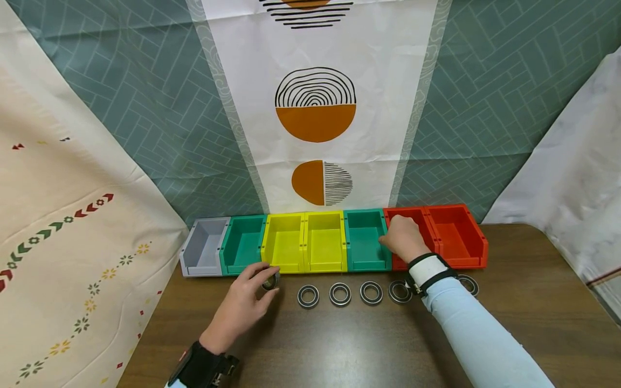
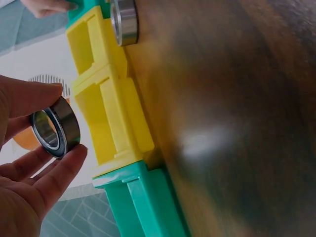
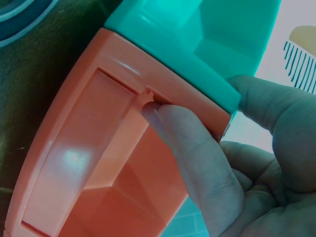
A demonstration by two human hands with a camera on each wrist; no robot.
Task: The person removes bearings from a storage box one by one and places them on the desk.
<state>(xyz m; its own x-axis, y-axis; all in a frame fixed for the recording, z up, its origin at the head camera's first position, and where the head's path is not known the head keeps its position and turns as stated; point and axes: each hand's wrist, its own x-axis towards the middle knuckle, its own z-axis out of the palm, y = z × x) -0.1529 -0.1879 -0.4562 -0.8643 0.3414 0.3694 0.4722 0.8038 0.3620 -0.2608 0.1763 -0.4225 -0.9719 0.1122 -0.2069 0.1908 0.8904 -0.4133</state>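
My left hand pinches a steel ball bearing between thumb and fingertips, just in front of the left yellow bin. In the left wrist view the bearing is tilted and its open centre shows. At the right, my right hand grips the adjoining walls of the teal bin and the left red bin. Its thumb lies on the teal side and its forefinger reaches inside the red wall. The bearing near my right wrist is partly covered by the wristband.
Several bearings lie in a row on the brown table, before the bins. A grey bin, a teal bin, another yellow bin and another red bin complete the row. A patterned cloth hangs behind.
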